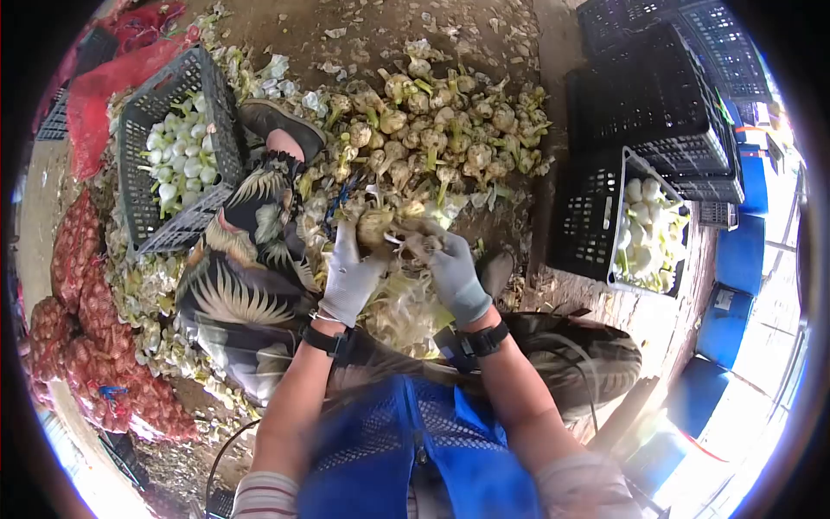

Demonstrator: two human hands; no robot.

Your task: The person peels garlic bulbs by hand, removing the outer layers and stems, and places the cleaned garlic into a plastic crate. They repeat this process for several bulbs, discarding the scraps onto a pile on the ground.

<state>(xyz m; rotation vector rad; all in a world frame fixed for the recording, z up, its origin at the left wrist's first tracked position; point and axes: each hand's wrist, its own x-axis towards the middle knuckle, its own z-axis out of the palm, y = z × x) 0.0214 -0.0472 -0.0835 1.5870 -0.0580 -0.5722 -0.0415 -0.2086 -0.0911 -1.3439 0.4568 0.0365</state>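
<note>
In a white glove, my left hand [349, 275] closes around a brown, unpeeled bulb [374, 228]. My right hand [456, 275], gloved too, pinches loose brownish skin [418, 246] just right of the bulb. Both hands are close together above my lap. Beyond them a wide heap of dirty bulbs with cut stems [450, 130] covers the ground. Pale peelings [402, 316] lie between my wrists. What is between the fingertips is partly blurred.
A dark crate [130, 195] of cleaned white bulbs [183, 156] stands left; another crate [588, 216] with white bulbs stands right. Black crates [635, 95] are stacked behind it. Red net sacks [95, 320] lie at far left, blue containers [724, 324] at far right.
</note>
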